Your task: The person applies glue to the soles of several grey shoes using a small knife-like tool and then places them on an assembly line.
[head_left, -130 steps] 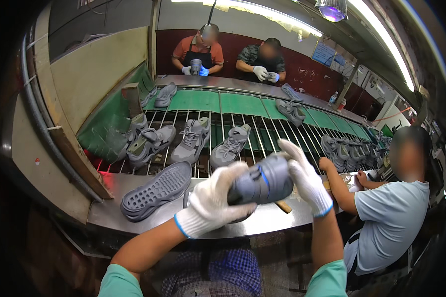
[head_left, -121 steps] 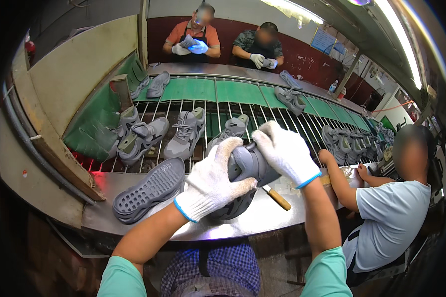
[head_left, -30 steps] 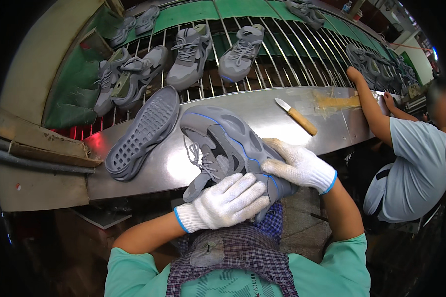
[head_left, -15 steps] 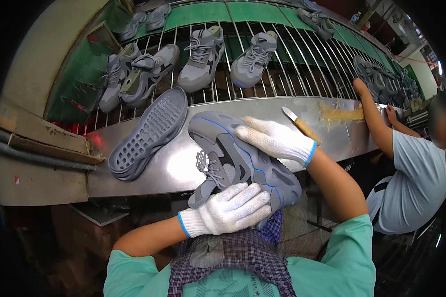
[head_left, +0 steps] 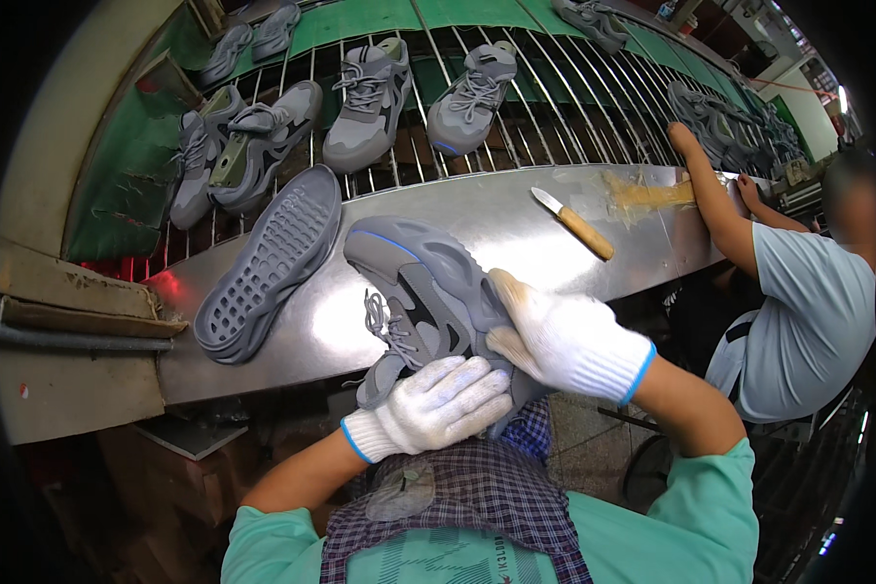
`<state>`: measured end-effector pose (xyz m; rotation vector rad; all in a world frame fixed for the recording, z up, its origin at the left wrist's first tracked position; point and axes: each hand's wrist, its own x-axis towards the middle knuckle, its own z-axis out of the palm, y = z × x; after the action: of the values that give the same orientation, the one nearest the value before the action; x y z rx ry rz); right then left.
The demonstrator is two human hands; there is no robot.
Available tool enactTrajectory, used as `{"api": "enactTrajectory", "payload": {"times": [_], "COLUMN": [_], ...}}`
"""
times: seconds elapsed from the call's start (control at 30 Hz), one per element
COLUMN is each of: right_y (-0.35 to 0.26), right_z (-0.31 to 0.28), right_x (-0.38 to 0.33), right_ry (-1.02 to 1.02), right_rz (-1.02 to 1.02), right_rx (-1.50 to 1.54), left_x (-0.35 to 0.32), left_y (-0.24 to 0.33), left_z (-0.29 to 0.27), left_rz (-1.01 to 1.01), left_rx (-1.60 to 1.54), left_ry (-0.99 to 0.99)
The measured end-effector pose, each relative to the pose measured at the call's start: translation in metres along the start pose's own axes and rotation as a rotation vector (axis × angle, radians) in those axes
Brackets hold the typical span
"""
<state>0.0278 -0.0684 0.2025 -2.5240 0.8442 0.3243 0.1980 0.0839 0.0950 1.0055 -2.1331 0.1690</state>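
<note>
Both gloved hands press the grey sneaker (head_left: 428, 302) at the desk (head_left: 516, 209) edge, 6 o'clock from the loose sole (head_left: 268, 263): left hand (head_left: 438, 404) closed over its heel, right hand (head_left: 565, 336) clamped on its side; likely light, soft-uppered, best gripped by its stiffer sole.

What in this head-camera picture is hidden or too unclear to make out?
- Heel end of the grey shoe: covered by the gloved left hand and right hand.
- Both hands' palms and fingers' undersides: turned away, pressed on the shoe.
- Loose grey sole: only its tread shows.
- Far shoes on the rack: cut off by the top edge.
- Co-worker's hands: small, bent at the rim.
</note>
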Motion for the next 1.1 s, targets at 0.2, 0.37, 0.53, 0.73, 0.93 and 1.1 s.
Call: {"api": "enactTrajectory", "payload": {"times": [0.2,0.37,0.53,0.73,0.93,1.1], "right_y": [0.004,0.029,0.018,0.020,-0.002,0.039], "right_z": [-0.001,0.013,0.005,0.012,0.018,0.040], "right_x": [-0.044,-0.028,-0.015,0.024,0.001,-0.015], "right_ry": [-0.117,-0.072,-0.134,-0.088,-0.063,-0.047], "right_rz": [-0.022,-0.124,0.019,-0.171,-0.022,-0.048], "right_rx": [0.029,0.383,0.424,0.242,0.102,0.847], "left_x": [-0.020,-0.032,-0.043,-0.039,-0.028,0.018], "left_y": [0.000,-0.004,-0.004,-0.002,-0.002,-0.016], "left_z": [0.003,0.001,-0.003,-0.009,-0.021,-0.061], "left_rz": [0.047,0.066,0.051,0.024,-0.004,-0.012], "left_rx": [0.031,0.031,0.058,0.060,0.024,-0.051], "left_ry": [0.053,0.068,0.035,0.006,-0.041,-0.126]}}
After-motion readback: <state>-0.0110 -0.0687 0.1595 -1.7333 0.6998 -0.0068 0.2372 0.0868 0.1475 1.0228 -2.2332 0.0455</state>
